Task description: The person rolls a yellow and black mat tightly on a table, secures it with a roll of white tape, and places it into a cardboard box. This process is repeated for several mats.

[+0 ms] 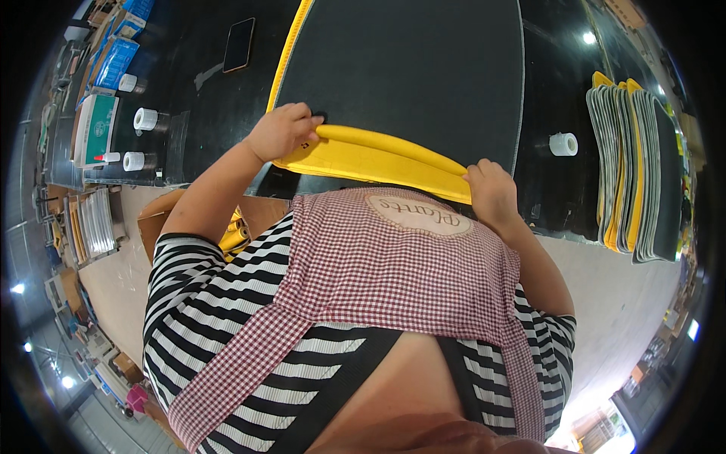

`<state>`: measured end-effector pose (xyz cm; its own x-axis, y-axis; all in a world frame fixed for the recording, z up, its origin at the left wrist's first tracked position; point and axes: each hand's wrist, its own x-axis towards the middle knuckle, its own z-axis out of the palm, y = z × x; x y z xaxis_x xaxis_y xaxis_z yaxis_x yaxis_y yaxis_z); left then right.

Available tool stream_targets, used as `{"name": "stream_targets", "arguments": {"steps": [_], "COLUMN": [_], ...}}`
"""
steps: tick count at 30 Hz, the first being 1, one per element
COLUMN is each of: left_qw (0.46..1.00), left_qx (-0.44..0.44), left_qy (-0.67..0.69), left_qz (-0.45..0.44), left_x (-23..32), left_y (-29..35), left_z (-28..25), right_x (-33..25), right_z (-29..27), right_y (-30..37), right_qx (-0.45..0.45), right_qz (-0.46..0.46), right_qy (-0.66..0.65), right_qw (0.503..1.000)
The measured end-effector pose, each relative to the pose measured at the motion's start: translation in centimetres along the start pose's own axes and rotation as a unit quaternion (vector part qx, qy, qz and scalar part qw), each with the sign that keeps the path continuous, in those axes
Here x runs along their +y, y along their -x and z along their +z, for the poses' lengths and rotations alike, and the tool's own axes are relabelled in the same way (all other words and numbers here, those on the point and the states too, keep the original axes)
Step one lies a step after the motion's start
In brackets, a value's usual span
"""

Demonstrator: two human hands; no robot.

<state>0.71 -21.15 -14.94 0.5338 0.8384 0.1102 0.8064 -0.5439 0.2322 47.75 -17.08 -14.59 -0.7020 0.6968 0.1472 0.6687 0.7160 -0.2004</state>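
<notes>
A dark grey mat (401, 72) with a stitched edge lies on the black table in front of me. Along its left side runs a yellow strip (286, 57). At the near end, yellow material (386, 151) is turned over into a narrow roll that looks like the mat's underside. My left hand (286, 130) pinches the left end of this roll. The right end is gripped by my right hand (491, 191), fingers curled over it. Between my hands the roll is stretched taut, sloping down to the right, close to my checked apron (401, 265).
A phone (239, 45) lies at the far left. White tape rolls (145, 119) and boxes (97, 129) line the table's left side. To the right are another white roll (563, 144) and stacked grey and yellow mats (635, 170). A carton (162, 216) with yellow rolls stands below.
</notes>
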Motion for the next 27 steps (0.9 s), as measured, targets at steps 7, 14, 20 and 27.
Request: {"name": "stream_targets", "arguments": {"steps": [7,14,20,27], "left_qw": [0.994,0.967,0.961,0.944], "left_qx": [-0.073,-0.054,-0.002,0.005], "left_qy": [0.007,-0.137,-0.047,-0.065], "left_qz": [-0.086,-0.206,-0.273,-0.324], "left_x": [0.6,7.3,8.8,-0.8], "left_y": [-4.2,-1.6,-3.8,-18.4], "left_z": [-2.4,2.5,2.9,1.6], "right_x": [0.8,-3.9,-0.6,8.5], "right_z": [0.8,0.2,2.1,2.1], "right_y": [-3.4,-0.2,-1.0,-13.1], "right_qx": [0.049,-0.042,-0.055,0.104], "right_qz": [-0.01,0.129,0.102,0.124], "right_qy": [0.072,0.063,0.051,0.126], "right_qw": [0.996,0.989,0.992,0.979]}}
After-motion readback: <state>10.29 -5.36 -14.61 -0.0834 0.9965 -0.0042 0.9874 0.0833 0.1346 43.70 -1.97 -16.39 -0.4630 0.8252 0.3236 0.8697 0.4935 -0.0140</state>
